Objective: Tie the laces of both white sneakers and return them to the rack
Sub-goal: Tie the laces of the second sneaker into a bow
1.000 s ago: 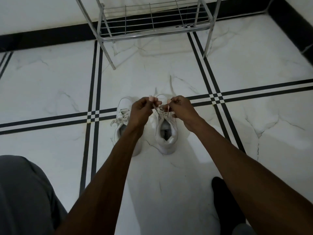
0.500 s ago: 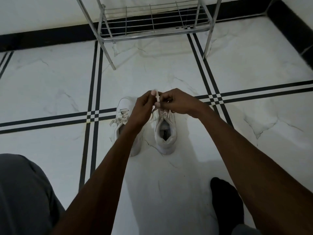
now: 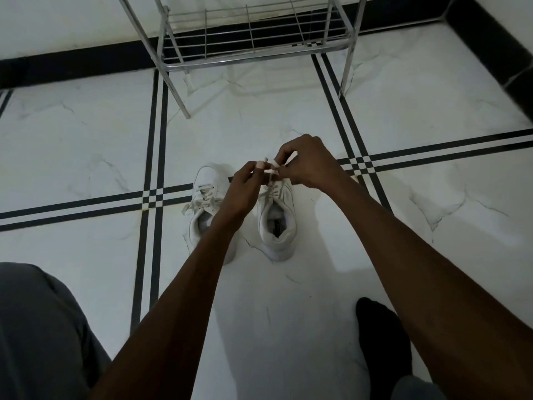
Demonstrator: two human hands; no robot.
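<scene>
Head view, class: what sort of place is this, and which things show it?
Probably a home entryway or hall corner. A bare metal shoe rack stands against the wall, two white sneakers sit on a marble-look tiled floor, and black skirting lines the wall.

R hand (image 3: pixel 310 164) crossed over to L hand (image 3: pixel 245 187), lace ends (image 3: pixel 269 168) now pinched together above right sneaker (image 3: pixel 278 215).

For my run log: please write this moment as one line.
stage: tying | both hands: left hand, right hand pinch right sneaker laces | left sneaker: floor
</scene>
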